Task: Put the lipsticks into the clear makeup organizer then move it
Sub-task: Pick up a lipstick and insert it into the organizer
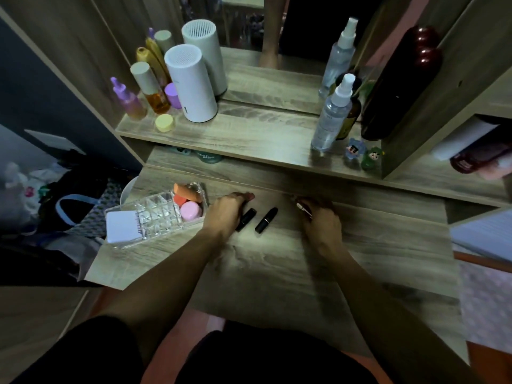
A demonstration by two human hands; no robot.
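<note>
Your left hand (227,210), frame centre, fingers curled onto black lipstick (246,219) lying on desk (360,259), likely for pickup. Second lipstick (266,220) lies free just right. Your right hand (318,214) grips silvery tube (303,209). Clear organizer (155,217) waits left of centre, slots empty.

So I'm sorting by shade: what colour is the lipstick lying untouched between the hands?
Black, the lipstick seen in the head view.

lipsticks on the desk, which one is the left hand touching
The left black lipstick, beside the organizer: the left hand lies over its top end. The other black lipstick lies free between the hands.
</note>
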